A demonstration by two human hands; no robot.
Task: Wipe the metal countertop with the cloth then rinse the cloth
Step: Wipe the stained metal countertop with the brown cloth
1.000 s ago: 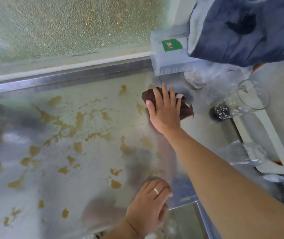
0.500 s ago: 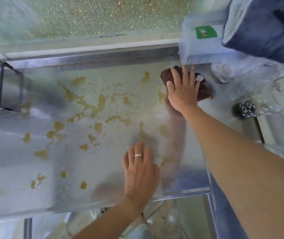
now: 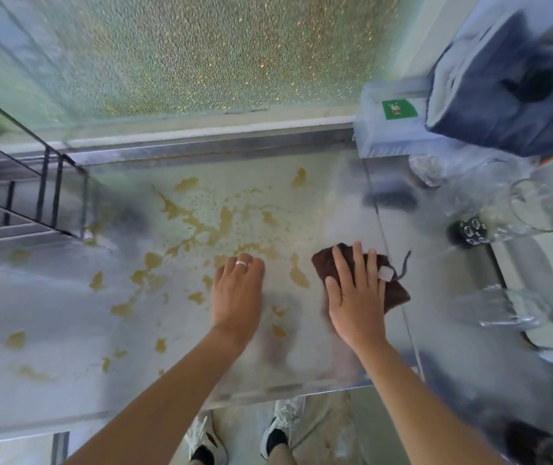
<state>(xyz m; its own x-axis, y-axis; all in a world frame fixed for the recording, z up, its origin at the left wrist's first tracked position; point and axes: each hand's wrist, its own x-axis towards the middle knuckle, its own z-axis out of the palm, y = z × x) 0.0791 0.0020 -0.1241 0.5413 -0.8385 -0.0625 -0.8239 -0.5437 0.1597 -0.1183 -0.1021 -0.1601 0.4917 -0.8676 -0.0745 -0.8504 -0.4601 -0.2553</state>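
Countertop: flat sheet-metal countertop (image 3: 66,313), dull and reflective, blotched with yellow-brown spill patches (image 3: 201,223).
Cloth: dark brown fluffy cloth (image 3: 394,292) with a small pale tag, lying flat on the counter's right part, a thin dark thread trailing from it.
Right hand: right hand (image 3: 357,297) presses flat on the cloth, fingers straight and spread.
Left hand: left hand (image 3: 236,293), ring on one finger, rests on the bare metal just beside the cloth, fingers curled under, holding nothing.
Surroundings: frosted pebbled glass pane (image 3: 201,55) behind; black wire rack (image 3: 33,196) at left; clear glassware (image 3: 533,204) and blue-grey fabric (image 3: 503,95) at right.
Writing: translucent plastic box (image 3: 392,135) bears a green label, unreadable.
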